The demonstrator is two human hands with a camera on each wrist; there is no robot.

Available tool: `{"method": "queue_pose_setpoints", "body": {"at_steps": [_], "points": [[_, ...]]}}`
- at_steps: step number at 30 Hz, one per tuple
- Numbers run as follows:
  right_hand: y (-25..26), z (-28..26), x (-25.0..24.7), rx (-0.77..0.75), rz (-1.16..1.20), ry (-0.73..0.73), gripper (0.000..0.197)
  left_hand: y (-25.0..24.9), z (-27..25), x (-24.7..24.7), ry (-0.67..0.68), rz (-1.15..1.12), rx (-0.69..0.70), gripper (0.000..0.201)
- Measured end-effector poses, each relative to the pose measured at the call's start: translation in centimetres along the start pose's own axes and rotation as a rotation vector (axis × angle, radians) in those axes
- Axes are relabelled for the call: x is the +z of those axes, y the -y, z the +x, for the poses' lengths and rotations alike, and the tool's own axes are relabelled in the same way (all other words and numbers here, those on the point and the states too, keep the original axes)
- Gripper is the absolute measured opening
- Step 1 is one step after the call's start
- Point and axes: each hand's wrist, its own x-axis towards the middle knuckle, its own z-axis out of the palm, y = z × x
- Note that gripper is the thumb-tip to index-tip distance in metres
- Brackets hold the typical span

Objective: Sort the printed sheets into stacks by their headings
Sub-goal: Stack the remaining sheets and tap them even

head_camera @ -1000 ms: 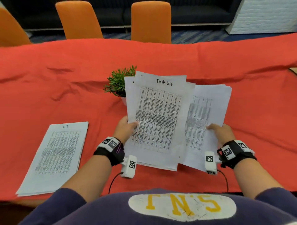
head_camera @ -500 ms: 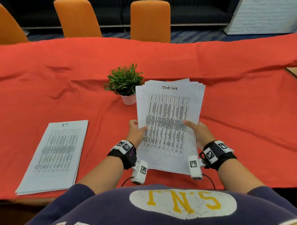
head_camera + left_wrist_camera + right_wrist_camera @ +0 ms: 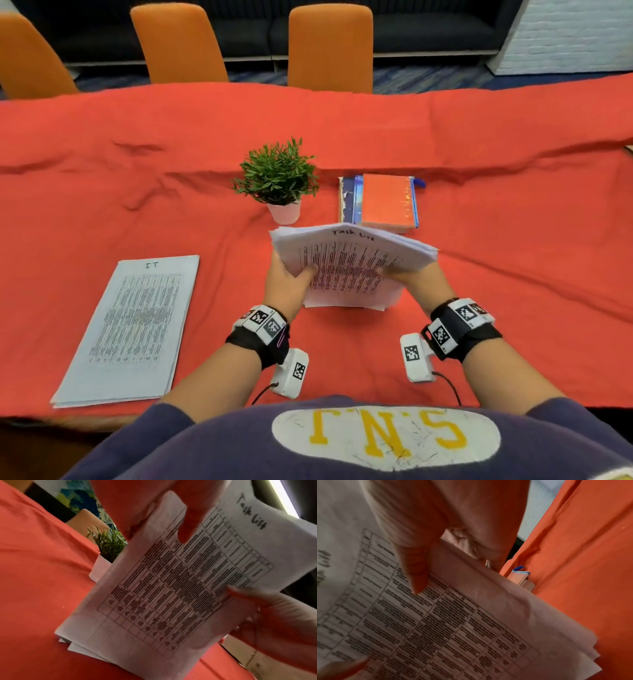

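Bundle of printed sheets (image 3: 349, 263), top one headed "Task list", stands on its lower edge on the red tablecloth (image 3: 513, 240), tilted away and bowed between both hands. Left hand (image 3: 289, 286) grips the left edge, thumb (image 3: 190, 524) curled over the printed face, other fingers hidden behind the paper. Right hand (image 3: 409, 279) grips the right edge the same way, thumb (image 3: 418, 577) pressed on the table of text, fingers behind. Bottom corners are fanned unevenly below the thumbs, so the bundle is not squared. Just beyond the fingertips: a potted plant (image 3: 279, 178) and a pile of books (image 3: 380, 202). Well to the left of the left hand lies the "IT" stack (image 3: 130, 325), flat, apart from everything. Risks, by my judgement: the loose lower sheets could slide out if either grip eases; the bowed top could topple forward onto the plant pot; and lowering the bundle flat without checking the hidden headings would mix categories.
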Motion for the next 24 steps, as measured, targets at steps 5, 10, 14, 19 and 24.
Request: {"method": "queue_pose_setpoints", "body": {"at_steps": [5, 10, 14, 19, 24], "points": [[0.8, -0.3, 1.1, -0.027, 0.143, 0.001, 0.035, -0.9, 0.6, 0.6, -0.011, -0.026, -0.001, 0.035], [0.0, -0.2, 0.7, 0.060, 0.126, 0.003, 0.028, -0.6, 0.6, 0.6, 0.018, -0.047, -0.016, 0.029], [-1.9, -0.3, 0.7, 0.155, 0.071, 0.019, 0.030, -1.2, 0.8, 0.9, 0.006, -0.085, -0.019, 0.027], [-3.5, -0.5, -1.2, 0.234, 0.157, -0.047, 0.022, -3.6, 2.7, -0.7, -0.118, -0.282, 0.013, 0.021], [-3.0, -0.1, -1.1, 0.280, 0.538, -0.085, 0.019, -4.5, 3.9, -1.2, -0.104, -0.621, -0.132, 0.024]]}}
